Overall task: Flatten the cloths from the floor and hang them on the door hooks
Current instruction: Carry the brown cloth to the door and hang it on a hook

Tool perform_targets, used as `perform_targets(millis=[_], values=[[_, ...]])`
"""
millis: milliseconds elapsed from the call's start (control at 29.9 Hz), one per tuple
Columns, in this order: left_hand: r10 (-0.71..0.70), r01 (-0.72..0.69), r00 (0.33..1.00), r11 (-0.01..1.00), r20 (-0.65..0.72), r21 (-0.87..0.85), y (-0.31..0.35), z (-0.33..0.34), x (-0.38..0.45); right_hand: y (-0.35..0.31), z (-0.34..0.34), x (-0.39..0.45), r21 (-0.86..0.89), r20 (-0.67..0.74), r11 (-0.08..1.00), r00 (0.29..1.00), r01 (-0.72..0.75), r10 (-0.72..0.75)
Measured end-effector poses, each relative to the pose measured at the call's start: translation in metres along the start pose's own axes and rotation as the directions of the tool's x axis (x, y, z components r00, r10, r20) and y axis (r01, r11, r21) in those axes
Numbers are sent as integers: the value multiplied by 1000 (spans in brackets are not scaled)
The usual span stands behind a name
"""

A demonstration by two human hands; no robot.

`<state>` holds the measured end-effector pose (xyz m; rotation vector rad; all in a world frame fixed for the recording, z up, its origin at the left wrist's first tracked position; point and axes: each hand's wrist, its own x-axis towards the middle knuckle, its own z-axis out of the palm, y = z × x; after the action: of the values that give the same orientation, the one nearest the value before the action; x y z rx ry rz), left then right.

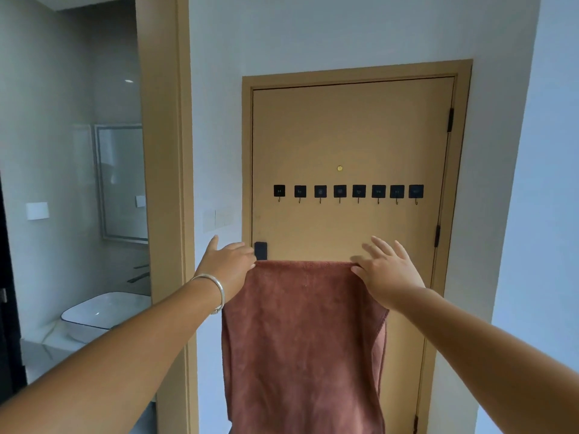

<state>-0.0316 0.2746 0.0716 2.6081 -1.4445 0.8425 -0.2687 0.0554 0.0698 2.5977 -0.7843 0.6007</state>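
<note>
Your left hand [227, 264] and right hand [387, 270] each pinch a top corner of the brown cloth [304, 339], remaining fingers [385, 245] extended, below the door hooks [340, 193].

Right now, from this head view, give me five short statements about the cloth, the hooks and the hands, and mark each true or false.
1. The reddish-brown cloth is held up by its top edge, one hand at each corner. True.
2. The cloth already hangs on a hook. False: it is below the row of hooks, which are all bare.
3. The door carries eight black hooks. True.
4. The bracelet is on the right hand. False: the bracelet is on the wrist of the left hand.
5. The door stands wide open. False: it is closed in its frame.
</note>
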Motion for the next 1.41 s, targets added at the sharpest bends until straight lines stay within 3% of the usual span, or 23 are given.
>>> perform_targets(millis=[301,736,1172,1406], values=[[-13,13,1000,1000,-3,-4,-73,72,108,-31,65,126,14,1,1000,1000,13,-13],[-61,56,996,996,64,75,-126,178,258,-29,181,312,31,-14,998,998,61,-60],[-129,122,987,990,-98,-74,-150,267,423,8,279,492,101,-68,991,994,89,-82],[-166,128,968,972,-187,-198,-169,316,486,7,319,560,123,-203,983,973,139,-112]])
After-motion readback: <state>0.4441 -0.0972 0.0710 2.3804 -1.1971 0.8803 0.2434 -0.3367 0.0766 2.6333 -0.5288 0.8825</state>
